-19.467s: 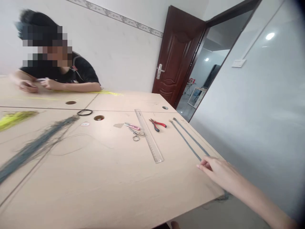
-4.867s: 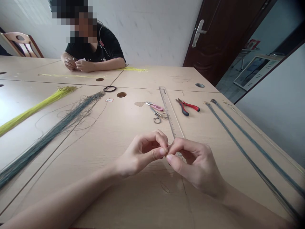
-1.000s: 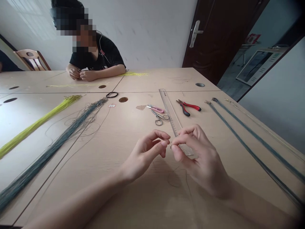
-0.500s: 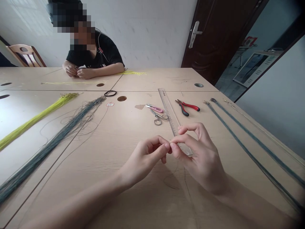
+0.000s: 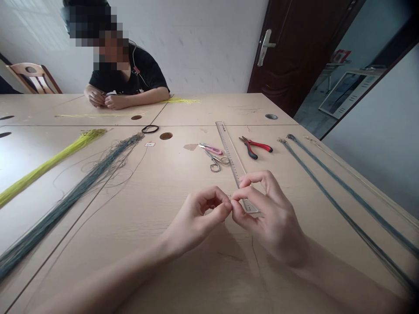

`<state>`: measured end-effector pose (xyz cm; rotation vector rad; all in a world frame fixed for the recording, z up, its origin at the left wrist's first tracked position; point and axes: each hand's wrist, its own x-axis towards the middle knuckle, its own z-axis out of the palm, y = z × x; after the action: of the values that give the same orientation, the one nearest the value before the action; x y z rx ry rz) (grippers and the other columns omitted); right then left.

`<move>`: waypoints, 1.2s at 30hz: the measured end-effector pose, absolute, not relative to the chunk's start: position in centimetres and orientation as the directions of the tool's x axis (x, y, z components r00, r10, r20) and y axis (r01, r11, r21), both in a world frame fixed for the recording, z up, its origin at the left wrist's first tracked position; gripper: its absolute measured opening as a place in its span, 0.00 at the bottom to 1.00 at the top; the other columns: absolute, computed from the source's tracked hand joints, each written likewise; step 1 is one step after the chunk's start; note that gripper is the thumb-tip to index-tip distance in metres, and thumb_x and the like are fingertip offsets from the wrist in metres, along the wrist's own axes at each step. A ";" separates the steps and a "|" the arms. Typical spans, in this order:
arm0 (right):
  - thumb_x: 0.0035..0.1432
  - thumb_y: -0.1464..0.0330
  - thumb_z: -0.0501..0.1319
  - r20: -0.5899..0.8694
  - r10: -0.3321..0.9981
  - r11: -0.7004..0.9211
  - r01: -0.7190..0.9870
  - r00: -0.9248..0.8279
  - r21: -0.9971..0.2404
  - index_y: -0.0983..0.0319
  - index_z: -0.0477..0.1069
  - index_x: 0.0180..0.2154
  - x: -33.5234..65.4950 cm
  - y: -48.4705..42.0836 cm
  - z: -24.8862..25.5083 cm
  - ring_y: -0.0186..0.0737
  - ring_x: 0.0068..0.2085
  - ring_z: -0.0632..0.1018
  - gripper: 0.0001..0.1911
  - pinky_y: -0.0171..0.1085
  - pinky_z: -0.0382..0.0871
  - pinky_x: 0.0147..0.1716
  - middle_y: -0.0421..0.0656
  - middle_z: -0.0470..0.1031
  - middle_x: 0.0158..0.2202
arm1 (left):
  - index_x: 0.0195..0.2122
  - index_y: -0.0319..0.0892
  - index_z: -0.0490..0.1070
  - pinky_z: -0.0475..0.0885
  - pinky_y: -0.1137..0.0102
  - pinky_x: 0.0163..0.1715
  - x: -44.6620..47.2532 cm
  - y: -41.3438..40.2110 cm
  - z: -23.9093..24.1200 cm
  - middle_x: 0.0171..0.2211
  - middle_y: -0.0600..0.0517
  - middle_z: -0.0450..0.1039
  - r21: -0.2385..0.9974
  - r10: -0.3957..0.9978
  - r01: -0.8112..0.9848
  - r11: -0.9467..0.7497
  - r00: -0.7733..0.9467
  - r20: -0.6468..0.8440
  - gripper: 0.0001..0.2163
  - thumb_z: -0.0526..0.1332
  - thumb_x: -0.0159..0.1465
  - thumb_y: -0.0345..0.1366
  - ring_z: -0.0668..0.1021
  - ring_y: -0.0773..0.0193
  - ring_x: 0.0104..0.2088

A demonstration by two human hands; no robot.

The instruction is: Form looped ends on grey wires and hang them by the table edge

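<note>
Thumb and forefinger of my left hand are pinched together. Facing it, my right hand pinches too, its fingertips touching the left ones. Between the tips a tiny light-coloured bit shows, too small to make out. A thin dark cord trails below my hands toward the table's front edge; the end in my fingers is mostly hidden. Under my right hand lies a clear ruler, partly covered by the fingers. Beyond my hands are small metal scissors, a pink-handled cutter and red-and-black pliers.
Bundles of yellow cords and blue-green cords stretch along the left. More blue-green cords lie at the right. A black band and a small tag rest mid-table. Across the table sits another person.
My fingertips stay together and have shifted slightly left. The loop of cord beneath my hands has flattened and moved. The view has turned a little; the tools lie unmoved.
</note>
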<state>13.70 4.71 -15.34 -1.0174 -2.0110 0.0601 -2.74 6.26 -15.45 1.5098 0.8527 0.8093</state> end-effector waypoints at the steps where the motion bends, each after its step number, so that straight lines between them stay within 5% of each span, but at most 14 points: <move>1: 0.56 0.76 0.58 0.676 0.672 0.669 0.638 -0.301 -0.382 0.67 0.70 0.31 13.7 4.8 -15.4 0.40 0.39 0.69 0.03 0.43 0.67 0.38 0.47 0.62 0.36 | 0.27 0.39 0.65 0.60 0.73 0.29 -2.7 6.2 -15.4 0.24 0.56 0.63 0.994 0.870 0.073 -0.077 0.492 0.031 0.09 0.54 0.63 0.36 0.65 0.70 0.27; 11: 0.55 0.76 0.58 0.713 0.593 0.696 0.684 -0.374 -0.220 0.65 0.68 0.29 13.7 4.8 -15.6 0.41 0.39 0.68 0.04 0.45 0.64 0.40 0.46 0.64 0.35 | 0.26 0.39 0.65 0.61 0.74 0.30 -2.7 6.2 -15.9 0.25 0.55 0.68 0.995 0.868 0.067 -0.069 0.496 0.027 0.10 0.53 0.64 0.34 0.68 0.70 0.28; 21: 0.56 0.76 0.57 0.713 0.636 0.638 0.721 -0.296 -0.269 0.63 0.69 0.31 13.4 5.3 -16.3 0.40 0.38 0.70 0.04 0.43 0.67 0.40 0.46 0.64 0.35 | 0.29 0.39 0.66 0.58 0.73 0.26 -2.5 6.4 -16.0 0.23 0.56 0.61 0.963 0.893 0.250 -0.102 0.450 -0.022 0.15 0.51 0.64 0.45 0.63 0.68 0.26; 36: 0.55 0.77 0.59 0.732 0.576 0.651 0.746 -0.365 -0.140 0.66 0.70 0.30 13.3 5.0 -15.8 0.40 0.37 0.69 0.03 0.45 0.64 0.41 0.46 0.65 0.33 | 0.27 0.40 0.68 0.64 0.73 0.30 -2.6 6.3 -16.1 0.27 0.55 0.66 0.887 0.914 0.351 -0.300 0.373 0.162 0.07 0.54 0.61 0.32 0.69 0.68 0.29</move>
<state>13.31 4.96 -15.78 -1.0236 -2.0777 -0.2746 -2.64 6.28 -16.09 1.8358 1.1024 0.8896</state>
